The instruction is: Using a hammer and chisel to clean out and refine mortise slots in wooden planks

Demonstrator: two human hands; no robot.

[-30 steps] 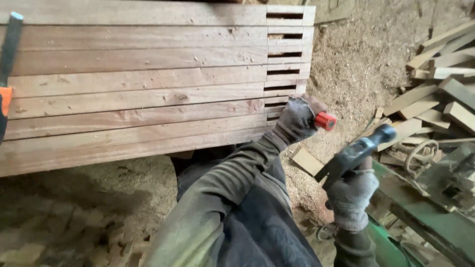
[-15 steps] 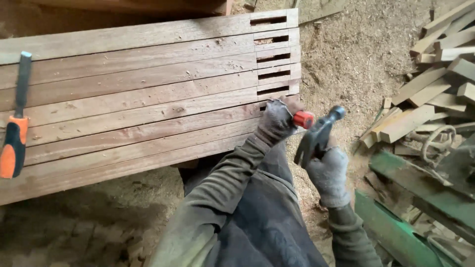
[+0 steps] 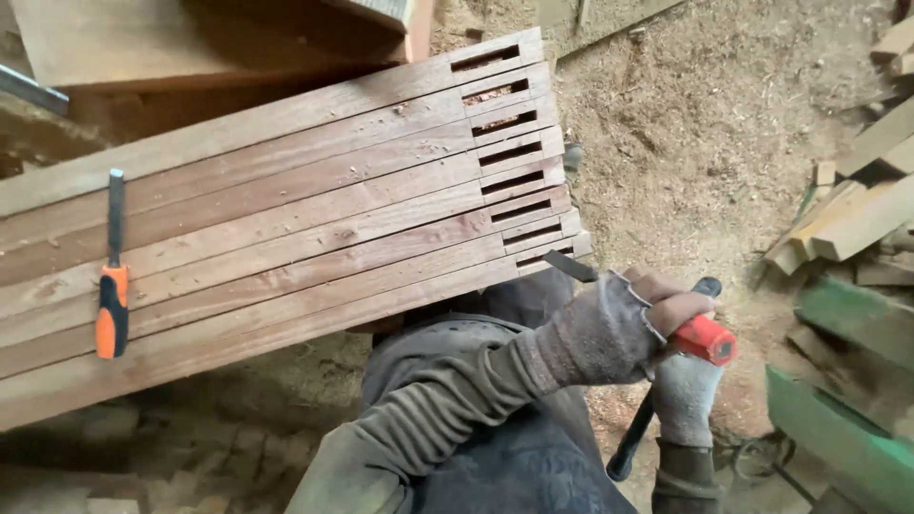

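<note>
My left hand point(image 3: 619, 328), in a grey fingerless glove, grips a chisel by its red handle point(image 3: 706, 339). The chisel's dark blade point(image 3: 571, 266) points at the slotted end of the nearest plank point(image 3: 286, 309). Several reddish planks lie side by side, each with a rectangular slot point(image 3: 519, 152) cut near its right end. My right hand point(image 3: 684, 395), in a grey glove, sits just below the left and holds a black-handled hammer point(image 3: 633, 443), whose head is hidden behind the left hand. A second chisel with an orange handle point(image 3: 112, 314) lies on the planks at the left.
Sawdust covers the ground point(image 3: 695, 124) beyond the plank ends. Loose wood offcuts point(image 3: 857, 214) are piled at the right, above green-painted metal parts point(image 3: 843, 443). Brick paving point(image 3: 143, 457) shows under the planks at lower left. A wide board point(image 3: 190, 38) lies behind the stack.
My left hand has pulled the chisel down and right, off the plank end. The right hand with the hammer has dropped beneath the left hand. The view has tilted toward the planks.
</note>
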